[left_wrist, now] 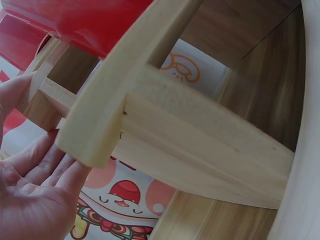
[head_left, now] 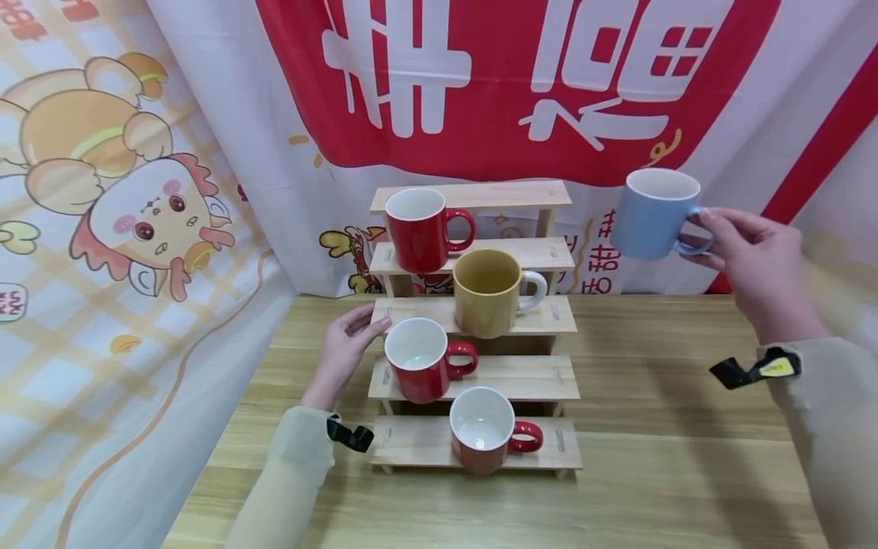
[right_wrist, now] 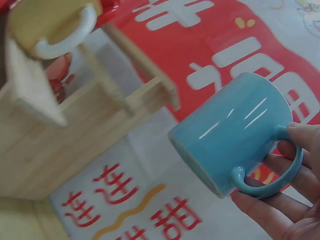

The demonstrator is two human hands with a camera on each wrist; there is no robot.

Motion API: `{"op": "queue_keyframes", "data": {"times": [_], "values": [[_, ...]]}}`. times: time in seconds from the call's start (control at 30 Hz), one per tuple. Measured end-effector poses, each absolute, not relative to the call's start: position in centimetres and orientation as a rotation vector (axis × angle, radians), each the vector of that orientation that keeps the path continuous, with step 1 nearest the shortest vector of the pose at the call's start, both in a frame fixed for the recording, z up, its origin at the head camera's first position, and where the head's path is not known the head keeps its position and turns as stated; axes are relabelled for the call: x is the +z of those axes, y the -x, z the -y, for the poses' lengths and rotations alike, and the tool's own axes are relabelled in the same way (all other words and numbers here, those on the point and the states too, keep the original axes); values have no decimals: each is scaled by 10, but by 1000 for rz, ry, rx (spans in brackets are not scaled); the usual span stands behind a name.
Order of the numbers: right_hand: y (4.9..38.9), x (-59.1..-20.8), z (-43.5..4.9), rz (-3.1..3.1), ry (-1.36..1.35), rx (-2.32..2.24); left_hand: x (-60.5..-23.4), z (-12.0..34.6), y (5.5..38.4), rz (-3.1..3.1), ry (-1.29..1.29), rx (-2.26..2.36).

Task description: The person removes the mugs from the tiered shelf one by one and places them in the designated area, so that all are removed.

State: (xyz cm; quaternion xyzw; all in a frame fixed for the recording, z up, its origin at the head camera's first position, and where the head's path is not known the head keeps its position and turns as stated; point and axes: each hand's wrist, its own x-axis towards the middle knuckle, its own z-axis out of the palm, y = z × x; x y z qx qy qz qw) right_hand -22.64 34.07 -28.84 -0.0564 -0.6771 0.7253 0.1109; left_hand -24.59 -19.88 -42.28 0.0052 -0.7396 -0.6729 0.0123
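Observation:
At the right of the head view my right hand (head_left: 761,267) holds a light blue mug (head_left: 641,221) by its handle, raised beside the tiered wooden stand (head_left: 507,377). The right wrist view shows the mug (right_wrist: 235,132) tilted, with fingers (right_wrist: 270,215) around the handle. My left hand (head_left: 343,351) grips the left end of the stand's middle board, thumb on the edge; the left wrist view has its fingers (left_wrist: 45,162) beside the wood. On the stand are a tall red mug (head_left: 414,240), a yellow mug (head_left: 485,301) with a white handle, and two lower red mugs (head_left: 421,377) (head_left: 480,450).
The stand is on a wood-grain table (head_left: 658,473). Behind it hangs a red and white printed cloth (head_left: 494,84) with large characters, and a cartoon-patterned cloth (head_left: 103,366) covers the left side. The stand's top board (head_left: 507,194) bears no mug.

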Motion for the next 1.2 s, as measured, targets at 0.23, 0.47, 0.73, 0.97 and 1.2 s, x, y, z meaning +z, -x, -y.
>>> {"op": "queue_keyframes", "data": {"times": [0.23, 0.47, 0.73, 0.97, 1.2], "values": [[225, -332, -336, 2052, 274, 2069, -425, 198, 247, 2308, -20, -2093], [232, -387, -334, 2041, 299, 2001, -420, 197, 244, 2301, 0, -2085], [243, -448, -326, 1974, 278, 1969, -422, 198, 248, 2304, -25, -2106], [255, -475, -317, 1895, 297, 2017, -418, 198, 246, 2322, -56, -2121], [267, -481, -306, 1854, 452, 2032, -425, 199, 247, 2277, -28, -2119]]}}
